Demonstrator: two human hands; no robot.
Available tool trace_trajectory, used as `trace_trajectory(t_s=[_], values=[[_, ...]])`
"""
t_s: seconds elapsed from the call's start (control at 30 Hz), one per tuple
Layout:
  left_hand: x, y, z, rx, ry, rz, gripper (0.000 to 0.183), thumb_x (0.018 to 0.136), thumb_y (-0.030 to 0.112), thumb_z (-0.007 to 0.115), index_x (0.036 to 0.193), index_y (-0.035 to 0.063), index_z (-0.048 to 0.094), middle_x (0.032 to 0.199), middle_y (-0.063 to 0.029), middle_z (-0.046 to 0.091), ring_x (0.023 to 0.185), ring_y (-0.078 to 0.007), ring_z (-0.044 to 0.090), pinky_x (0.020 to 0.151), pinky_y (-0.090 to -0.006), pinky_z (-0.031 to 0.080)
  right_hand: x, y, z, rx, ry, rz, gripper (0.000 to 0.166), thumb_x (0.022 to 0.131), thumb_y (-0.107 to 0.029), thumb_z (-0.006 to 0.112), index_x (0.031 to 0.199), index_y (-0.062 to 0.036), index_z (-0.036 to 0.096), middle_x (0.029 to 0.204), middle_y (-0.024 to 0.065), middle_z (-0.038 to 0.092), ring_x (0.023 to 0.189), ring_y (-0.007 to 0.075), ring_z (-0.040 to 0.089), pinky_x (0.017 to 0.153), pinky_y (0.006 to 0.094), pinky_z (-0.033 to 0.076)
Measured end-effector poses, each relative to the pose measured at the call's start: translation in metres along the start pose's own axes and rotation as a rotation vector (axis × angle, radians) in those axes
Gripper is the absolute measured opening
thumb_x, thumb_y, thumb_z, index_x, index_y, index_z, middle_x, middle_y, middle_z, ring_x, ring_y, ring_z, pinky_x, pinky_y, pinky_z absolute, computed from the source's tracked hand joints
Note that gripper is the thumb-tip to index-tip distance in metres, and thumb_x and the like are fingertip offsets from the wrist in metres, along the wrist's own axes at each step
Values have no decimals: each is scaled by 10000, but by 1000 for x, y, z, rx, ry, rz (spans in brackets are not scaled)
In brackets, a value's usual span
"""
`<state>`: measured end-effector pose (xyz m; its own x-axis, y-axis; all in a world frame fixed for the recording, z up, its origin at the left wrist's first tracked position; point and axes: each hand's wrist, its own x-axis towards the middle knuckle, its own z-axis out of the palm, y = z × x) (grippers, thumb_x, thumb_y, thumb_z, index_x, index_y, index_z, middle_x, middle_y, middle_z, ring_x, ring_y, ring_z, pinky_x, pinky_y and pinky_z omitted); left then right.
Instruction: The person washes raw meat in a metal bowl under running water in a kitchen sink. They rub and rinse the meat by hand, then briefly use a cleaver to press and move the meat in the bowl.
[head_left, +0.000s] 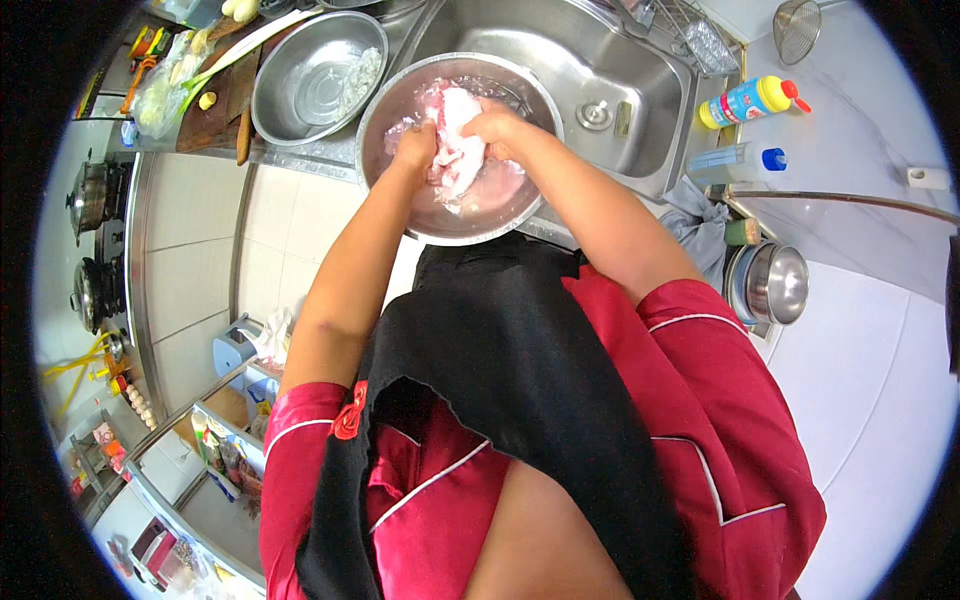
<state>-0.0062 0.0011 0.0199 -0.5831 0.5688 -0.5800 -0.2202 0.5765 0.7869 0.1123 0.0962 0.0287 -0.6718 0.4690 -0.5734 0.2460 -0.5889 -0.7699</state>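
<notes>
A large piece of raw, pale pink meat (459, 139) is held between my two hands above a wide metal basin (379, 176). My left hand (417, 148) grips its left side, the fingertips partly hidden against the meat. On the other side my right hand (501, 129) has its thumb and fingers around the upper right part. Pinkish water (491, 187) stands in the basin, with more pale meat showing in it. The basin rests at the near left edge of the stainless steel sink (637, 82).
Left of the basin stands a metal bowl (307, 90) with something whitish and translucent inside. A wooden cutting board (217, 124) holds a knife with a wooden handle (244, 139) and a long green onion (244, 52). Bottles (750, 101) line the sink's right side.
</notes>
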Motion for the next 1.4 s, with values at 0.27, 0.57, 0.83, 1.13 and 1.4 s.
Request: trace_trajectory(t_s=[0.27, 0.57, 0.83, 1.13, 1.4], values=[[21, -11, 29, 89, 275, 364, 604, 795, 470, 586, 1095, -51, 526, 896, -151, 595, 638, -181, 564, 520, -327, 461, 32, 22, -23, -634, 125, -208, 386, 681, -129, 601, 1055, -38, 585, 1017, 189, 601, 956, 303, 579, 817, 375, 448], [16, 7, 14, 362, 350, 362, 444, 857, 352, 476, 1006, -59, 558, 982, -278, 585, 957, -395, 562, 852, -407, 418, -5, 2, -5, -768, 213, -220, 454, 727, -122, 534, 1177, -59, 524, 1139, 198, 553, 1075, 302, 529, 903, 346, 404], [22, 5, 22, 146, 344, 324, 383, 870, 286, 469, 1000, -62, 564, 948, -245, 604, 847, -347, 593, 762, -389, 445, 57, 36, -31, -470, 206, -145, 279, 819, -82, 458, 1062, 21, 548, 968, 180, 604, 842, 234, 602, 704, 367, 483], [7, 8, 19, -520, -34, 110, 181, 801, 68, 547, 980, 42, 538, 743, -45, 584, 594, -126, 546, 499, -258, 441, 2, -12, -9, -683, 457, -33, 437, 793, -375, 531, 985, 7, 620, 1014, 259, 586, 991, 364, 565, 851, 387, 442], [0, 14, 18, -634, -148, 94, 297, 727, -22, 555, 988, 58, 438, 791, -74, 558, 604, -160, 552, 510, -298, 469, 4, -1, -2, -684, 544, -89, 695, 733, -424, 617, 1239, 11, 422, 1127, 234, 547, 1057, 322, 540, 874, 361, 425]])
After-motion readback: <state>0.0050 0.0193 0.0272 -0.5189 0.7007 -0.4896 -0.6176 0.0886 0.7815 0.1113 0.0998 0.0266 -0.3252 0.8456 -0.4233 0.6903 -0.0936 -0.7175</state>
